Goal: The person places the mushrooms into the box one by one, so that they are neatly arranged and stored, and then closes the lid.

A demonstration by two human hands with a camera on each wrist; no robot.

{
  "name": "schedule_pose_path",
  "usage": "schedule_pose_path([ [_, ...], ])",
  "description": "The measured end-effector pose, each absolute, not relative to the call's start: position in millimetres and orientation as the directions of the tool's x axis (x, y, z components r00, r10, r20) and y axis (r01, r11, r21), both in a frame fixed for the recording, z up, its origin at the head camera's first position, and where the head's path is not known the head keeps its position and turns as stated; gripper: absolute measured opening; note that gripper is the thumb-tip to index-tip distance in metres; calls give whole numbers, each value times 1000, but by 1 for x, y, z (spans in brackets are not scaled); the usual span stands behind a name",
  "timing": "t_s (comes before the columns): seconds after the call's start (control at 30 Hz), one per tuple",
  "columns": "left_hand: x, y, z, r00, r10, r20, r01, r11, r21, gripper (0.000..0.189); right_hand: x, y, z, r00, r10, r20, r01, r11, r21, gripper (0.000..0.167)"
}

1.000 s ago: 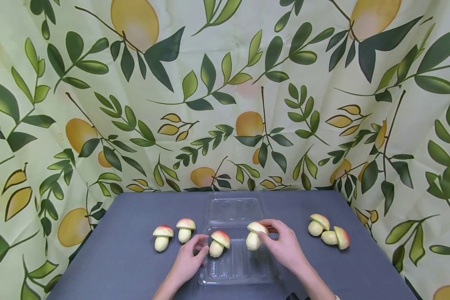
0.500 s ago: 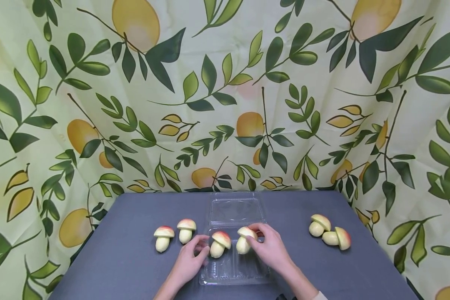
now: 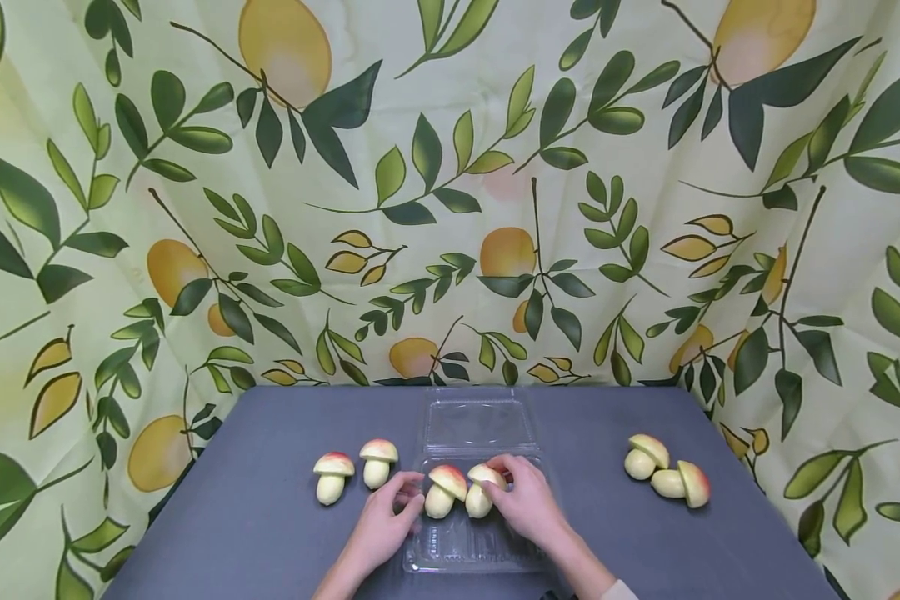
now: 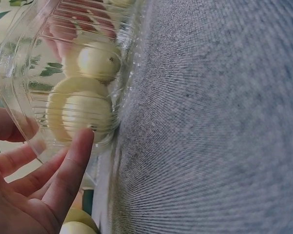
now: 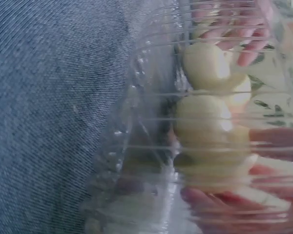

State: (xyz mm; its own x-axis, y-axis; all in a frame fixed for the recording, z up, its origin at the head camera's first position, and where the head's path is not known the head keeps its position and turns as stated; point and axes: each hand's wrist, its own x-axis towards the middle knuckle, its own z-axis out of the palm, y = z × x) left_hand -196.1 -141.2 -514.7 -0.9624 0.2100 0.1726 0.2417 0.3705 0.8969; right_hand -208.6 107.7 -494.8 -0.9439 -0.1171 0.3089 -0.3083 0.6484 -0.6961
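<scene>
A clear plastic clamshell container (image 3: pixel 450 560) lies on the table with its lid (image 3: pixel 480 423) folded back. Inside, at the left, a toy mushroom (image 3: pixel 440 501) with a pale stem and red-tinged cap stands tilted. Close beside it, my right hand (image 3: pixel 531 507) holds a second toy mushroom (image 3: pixel 477 502) between thumb and fingers. My left hand (image 3: pixel 381 518) is at the container's left side, fingers loosely bent; in the left wrist view a finger (image 4: pixel 75 161) lies against the clear wall. Through that plastic both mushroom stems (image 4: pixel 87 113) show. Reflections blur the right wrist view.
Two more toy mushrooms lie left of the container, one at the left (image 3: pixel 332 479) and one nearer (image 3: pixel 377 463). Another pair, a tilted mushroom (image 3: pixel 645 456) and one on its side (image 3: pixel 682 483), lies at the right. A patterned cloth (image 3: pixel 450 208) hangs behind the dark table (image 3: pixel 270 467).
The right hand has carried its toy mushroom leftward and down, close beside the mushroom in the container. The left hand has stayed at the container's left side. The view has shifted slightly.
</scene>
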Motion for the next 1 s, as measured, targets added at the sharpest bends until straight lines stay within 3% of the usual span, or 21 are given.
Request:
schedule_pose_path([
  [1.0, -197, -141, -516, -959, 205, 196, 264, 396, 879, 29, -202, 126, -486, -916, -267, 300, -401, 632, -663, 26],
])
